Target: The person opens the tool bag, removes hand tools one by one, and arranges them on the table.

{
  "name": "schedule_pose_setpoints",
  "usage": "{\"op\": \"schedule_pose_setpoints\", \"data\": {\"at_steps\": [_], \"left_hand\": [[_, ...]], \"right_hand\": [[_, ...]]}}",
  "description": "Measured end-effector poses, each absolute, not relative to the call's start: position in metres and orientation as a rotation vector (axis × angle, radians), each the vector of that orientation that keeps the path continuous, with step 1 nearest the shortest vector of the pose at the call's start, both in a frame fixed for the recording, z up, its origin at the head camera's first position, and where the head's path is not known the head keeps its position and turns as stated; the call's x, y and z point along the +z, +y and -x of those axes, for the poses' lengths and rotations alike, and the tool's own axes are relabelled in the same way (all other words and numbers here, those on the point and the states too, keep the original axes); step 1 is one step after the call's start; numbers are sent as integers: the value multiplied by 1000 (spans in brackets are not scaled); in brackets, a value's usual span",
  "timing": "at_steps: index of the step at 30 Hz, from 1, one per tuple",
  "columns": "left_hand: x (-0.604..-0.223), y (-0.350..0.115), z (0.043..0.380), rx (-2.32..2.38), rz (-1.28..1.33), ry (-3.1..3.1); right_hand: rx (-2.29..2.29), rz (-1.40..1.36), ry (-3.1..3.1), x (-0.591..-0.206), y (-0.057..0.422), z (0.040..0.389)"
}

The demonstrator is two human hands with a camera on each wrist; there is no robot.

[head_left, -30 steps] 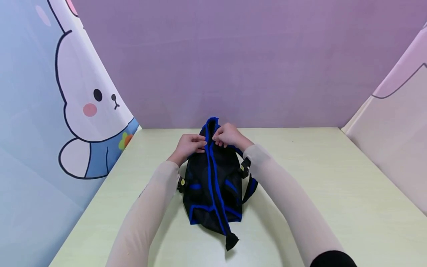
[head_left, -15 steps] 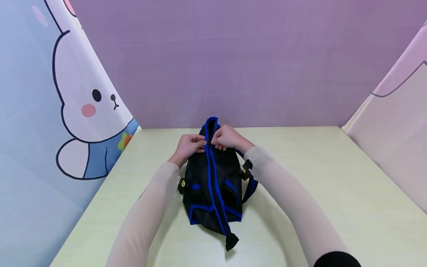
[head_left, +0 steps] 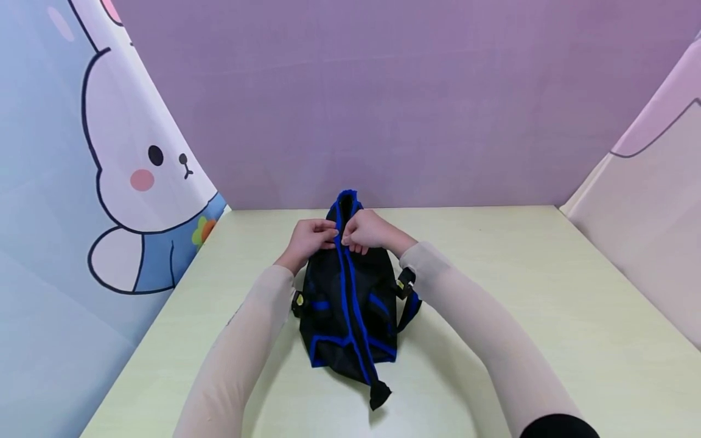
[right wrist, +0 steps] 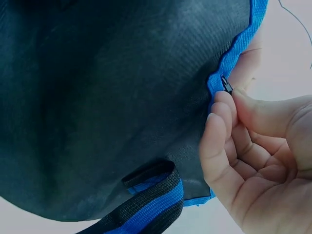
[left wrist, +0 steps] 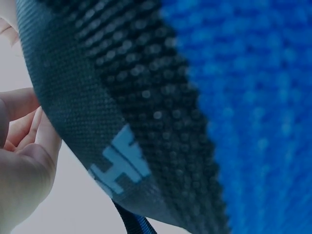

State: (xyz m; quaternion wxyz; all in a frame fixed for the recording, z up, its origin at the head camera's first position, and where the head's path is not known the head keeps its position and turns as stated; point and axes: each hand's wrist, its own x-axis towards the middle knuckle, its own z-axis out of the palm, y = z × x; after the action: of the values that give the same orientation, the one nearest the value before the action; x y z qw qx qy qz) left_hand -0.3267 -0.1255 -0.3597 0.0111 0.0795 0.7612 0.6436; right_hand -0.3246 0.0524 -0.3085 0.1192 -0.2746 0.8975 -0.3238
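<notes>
A black backpack (head_left: 323,280) with blue trim lies on the table, its long zipper (head_left: 350,286) running down the middle. Between thumb and forefinger, my right hand (head_left: 373,232) pinches the small black zipper pull (right wrist: 226,84) near the far end. Directly across the seam, my left hand (head_left: 310,238) pinches the blue-edged fabric beside the zipper. Beyond my hands, the zipper track is parted, showing a dark gap (head_left: 346,205). The left wrist view shows pale lettering (left wrist: 122,161) on the fabric, with fingers (left wrist: 41,131) at the bag's edge.
A black and blue strap (head_left: 409,311) loops out on the right, below a buckle (head_left: 406,283). A black fabric tab (head_left: 380,395) sticks out at the near end. The pale table (head_left: 520,292) meets a purple backdrop (head_left: 416,103), with a cartoon rabbit panel (head_left: 131,152) at left.
My right hand has slid a little toward me along the zipper with the pull. My left hand keeps its hold in nearly the same spot.
</notes>
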Motion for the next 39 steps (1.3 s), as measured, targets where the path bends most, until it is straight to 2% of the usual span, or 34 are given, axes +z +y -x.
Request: {"op": "schedule_pose_setpoints", "data": {"at_steps": [18,30,39], "left_hand": [[-361,-127,330,1984,-253,2377],[-361,-126,327,1986,-253,2383],[-366,-126,329,1962,-223,2383]], "right_hand": [[-991,796,2449,-309,60,303],[-858,960,2387,-304,66,271],[-936,922,2338,-311,70,260]]}}
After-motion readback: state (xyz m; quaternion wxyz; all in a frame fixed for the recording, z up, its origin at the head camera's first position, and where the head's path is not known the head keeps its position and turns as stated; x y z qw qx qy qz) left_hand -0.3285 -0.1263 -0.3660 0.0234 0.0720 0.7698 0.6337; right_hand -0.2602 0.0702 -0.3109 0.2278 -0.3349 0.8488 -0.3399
